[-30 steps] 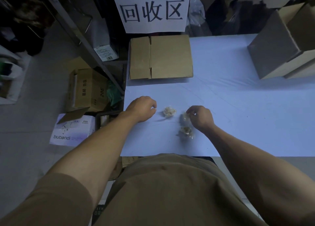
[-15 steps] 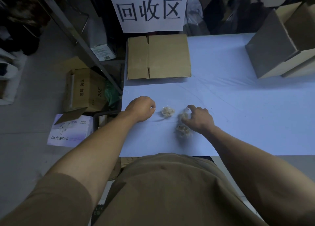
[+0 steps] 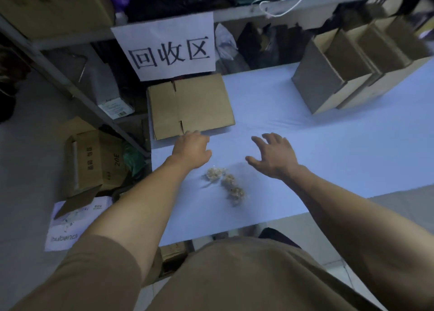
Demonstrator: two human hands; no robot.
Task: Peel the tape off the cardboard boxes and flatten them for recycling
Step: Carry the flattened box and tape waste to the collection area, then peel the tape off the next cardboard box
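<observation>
A flattened brown cardboard box (image 3: 191,105) lies at the back left of the pale blue table (image 3: 328,151). My left hand (image 3: 191,149) reaches toward the near edge of that box, its fingertips at the edge, holding nothing I can see. My right hand (image 3: 273,155) hovers over the table with fingers spread, empty. Three crumpled balls of peeled clear tape (image 3: 226,182) lie in a row just behind both hands, toward me. Upright, unflattened cardboard boxes (image 3: 347,73) stand at the back right of the table.
A paper sign with three characters (image 3: 170,50) hangs from a metal shelf rail behind the flat box. On the floor at left sit an open brown carton (image 3: 94,160) and a white printed box (image 3: 70,223). Cluttered shelving fills the back.
Both hands left the tape balls and moved forward: the left to the flat box's near edge, the right opened and lifted over the table. The camera view tilted.
</observation>
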